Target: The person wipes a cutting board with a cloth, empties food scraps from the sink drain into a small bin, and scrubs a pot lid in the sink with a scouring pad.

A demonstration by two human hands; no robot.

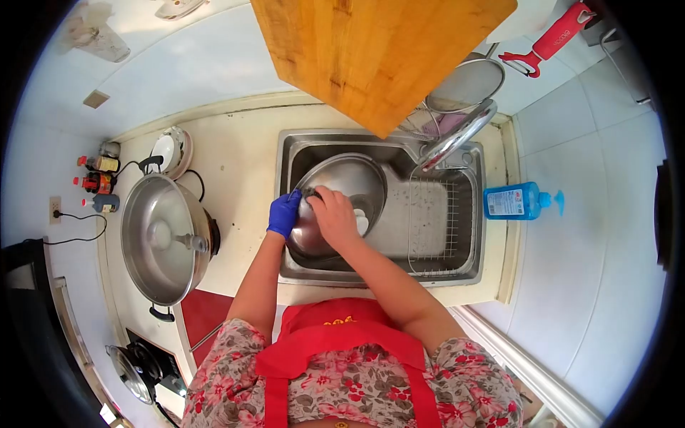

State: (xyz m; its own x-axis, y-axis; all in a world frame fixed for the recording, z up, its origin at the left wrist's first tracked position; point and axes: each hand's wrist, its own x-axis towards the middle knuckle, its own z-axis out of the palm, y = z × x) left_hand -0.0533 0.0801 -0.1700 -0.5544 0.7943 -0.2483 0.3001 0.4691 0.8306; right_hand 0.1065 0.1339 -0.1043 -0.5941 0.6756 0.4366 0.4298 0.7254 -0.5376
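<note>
A large round stainless steel basin [335, 175] leans tilted inside the left part of the sink [285, 153]. My left hand [284, 214], in a blue rubber glove, is closed at the basin's left rim. My right hand [334, 217] is bare and reaches over the basin, its fingers curled against a small dark grey scourer [310, 193] beside the gloved fingertips. How far each hand wraps around it is partly hidden. A small white round thing [362, 222] shows in the basin, just right of my right hand.
The chrome tap [460, 135] arches over the sink's back right, above a wire rack [432, 221]. A blue soap bottle [514, 201] is on the right. A wooden board [385, 53] juts in overhead. A big steel pan [160, 239] with handles stands at left, near sauce bottles [96, 183].
</note>
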